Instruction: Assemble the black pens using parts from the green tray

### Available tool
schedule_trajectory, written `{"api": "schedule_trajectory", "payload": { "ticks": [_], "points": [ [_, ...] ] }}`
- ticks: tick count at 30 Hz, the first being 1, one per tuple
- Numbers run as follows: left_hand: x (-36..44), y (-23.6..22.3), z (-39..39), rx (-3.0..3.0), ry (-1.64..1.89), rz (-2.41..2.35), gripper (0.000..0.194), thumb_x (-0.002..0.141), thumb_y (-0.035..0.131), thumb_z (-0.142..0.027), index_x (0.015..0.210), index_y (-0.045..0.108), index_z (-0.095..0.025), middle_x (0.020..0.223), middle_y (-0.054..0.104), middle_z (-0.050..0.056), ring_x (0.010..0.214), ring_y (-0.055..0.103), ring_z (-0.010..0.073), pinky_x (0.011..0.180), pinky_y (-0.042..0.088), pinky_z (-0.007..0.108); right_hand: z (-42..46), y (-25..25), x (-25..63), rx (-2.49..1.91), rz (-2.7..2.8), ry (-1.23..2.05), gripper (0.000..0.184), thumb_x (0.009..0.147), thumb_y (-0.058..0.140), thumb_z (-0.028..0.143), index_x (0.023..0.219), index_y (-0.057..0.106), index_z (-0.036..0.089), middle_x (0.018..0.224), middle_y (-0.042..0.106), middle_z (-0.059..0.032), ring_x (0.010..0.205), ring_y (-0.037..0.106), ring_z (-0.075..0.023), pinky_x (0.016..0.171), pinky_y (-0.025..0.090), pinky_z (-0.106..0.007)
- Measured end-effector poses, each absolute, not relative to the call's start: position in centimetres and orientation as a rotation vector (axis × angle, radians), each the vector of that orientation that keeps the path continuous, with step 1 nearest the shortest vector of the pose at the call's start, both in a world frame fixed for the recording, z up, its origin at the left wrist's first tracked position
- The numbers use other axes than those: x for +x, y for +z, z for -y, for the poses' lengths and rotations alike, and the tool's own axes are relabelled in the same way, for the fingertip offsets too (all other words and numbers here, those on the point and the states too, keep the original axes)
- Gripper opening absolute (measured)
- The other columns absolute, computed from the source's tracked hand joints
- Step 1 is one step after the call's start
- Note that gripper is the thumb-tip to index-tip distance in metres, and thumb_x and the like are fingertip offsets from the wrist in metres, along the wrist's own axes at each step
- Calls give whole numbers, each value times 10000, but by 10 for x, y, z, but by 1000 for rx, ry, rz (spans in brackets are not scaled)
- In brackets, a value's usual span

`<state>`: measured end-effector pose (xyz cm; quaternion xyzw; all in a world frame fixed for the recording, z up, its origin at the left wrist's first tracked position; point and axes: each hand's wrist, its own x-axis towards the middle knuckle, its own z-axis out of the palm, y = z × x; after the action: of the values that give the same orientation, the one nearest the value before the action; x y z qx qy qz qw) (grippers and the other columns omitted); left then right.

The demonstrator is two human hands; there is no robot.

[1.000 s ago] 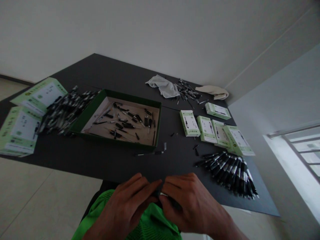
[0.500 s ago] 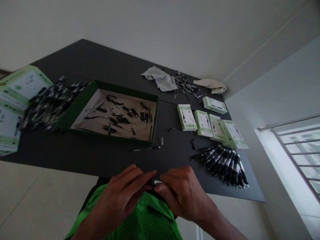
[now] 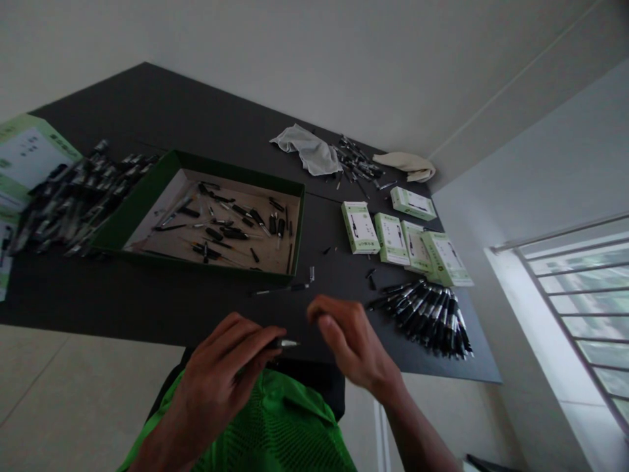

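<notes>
My left hand (image 3: 223, 364) holds a black pen (image 3: 280, 343) by its barrel, the silver tip pointing right, just in front of the dark table's near edge (image 3: 147, 314). My right hand (image 3: 348, 341) is lifted a little above the table edge, apart from the pen, its fingers curled; whether it holds a small part I cannot tell. A pile of assembled black pens (image 3: 432, 318) lies to the right of that hand. A green tray (image 3: 147, 200) with several loose pen parts sits beyond my left hand.
Several small green-and-white boxes (image 3: 393, 236) stand in a row at the right. A heap of black pens (image 3: 69, 196) and larger green boxes (image 3: 24, 154) lie at the left. Cloths (image 3: 304, 147) and more parts (image 3: 356, 164) sit at the far edge. A wall and a barred window (image 3: 580, 288) are to the right.
My hands, joined on the pen before, have separated. The right hand has lifted up and to the right; the left keeps the pen. The view has swung toward the right.
</notes>
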<state>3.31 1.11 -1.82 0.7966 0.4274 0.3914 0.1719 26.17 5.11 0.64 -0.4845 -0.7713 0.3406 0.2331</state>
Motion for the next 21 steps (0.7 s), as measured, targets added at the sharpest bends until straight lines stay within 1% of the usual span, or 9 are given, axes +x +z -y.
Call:
{"api": "schedule_trajectory", "payload": {
  "ticks": [3,5,7,9,11,14,17,19,21],
  "points": [
    [31,-19,-15,2195,1135,-1297,177,1061,550,-204,1198,662,-194,951,700,23,850,633,154,773,534,257,-81,-18,262,-1904,1868,575,298,1026,516,434,926,668,198,807,690,-35,718,622,-159,654,365,-260],
    [29,-22,-16,2182,1127,-1321,190,1061,552,-217,1212,664,-187,963,697,26,867,638,153,782,534,253,-97,-34,258,-2073,1878,487,216,966,636,414,969,704,209,920,734,-63,807,669,-201,668,381,-271],
    [26,-26,-17,2183,1115,-1334,198,1059,557,-234,1216,668,-183,979,701,30,885,647,159,793,537,262,-106,-43,253,-2104,1909,482,163,940,674,355,982,717,204,967,740,-83,832,685,-225,662,390,-279],
    [24,-29,-17,2186,1108,-1354,203,1058,562,-246,1219,671,-186,990,708,33,898,654,169,808,539,281,-109,-46,251,-2077,1913,480,122,940,660,285,987,715,187,975,737,-96,839,690,-233,671,407,-287],
    [24,-31,-17,2188,1096,-1376,210,1058,560,-244,1229,670,-190,989,711,32,896,657,176,819,539,301,-106,-42,253,-2013,1924,493,110,959,627,246,991,704,175,988,739,-91,878,695,-225,720,441,-291],
    [24,-31,-18,2204,1074,-1387,217,1060,556,-244,1235,672,-188,977,711,35,879,648,181,809,537,313,-94,-29,262,-1830,1949,591,101,978,623,259,1015,683,187,997,740,-40,914,695,-169,788,480,-253],
    [27,-28,-20,2234,1039,-1371,220,1060,554,-242,1231,679,-181,963,711,44,867,633,190,785,537,324,-76,-11,269,-1504,1928,800,113,957,676,300,1022,696,211,928,717,-1,800,665,-118,690,472,-210],
    [29,-27,-21,2250,1005,-1370,222,1059,554,-231,1232,684,-183,938,707,42,859,625,198,781,537,340,-65,-1,271,-1323,1924,897,114,938,710,304,1013,717,219,864,688,11,702,610,-99,605,427,-207],
    [32,-26,-22,2261,977,-1370,225,1056,557,-226,1234,688,-189,922,706,38,858,623,204,780,538,352,-57,6,273,-1230,1956,934,107,934,726,297,1014,731,226,851,671,17,655,556,-83,574,392,-206]
  ]
}}
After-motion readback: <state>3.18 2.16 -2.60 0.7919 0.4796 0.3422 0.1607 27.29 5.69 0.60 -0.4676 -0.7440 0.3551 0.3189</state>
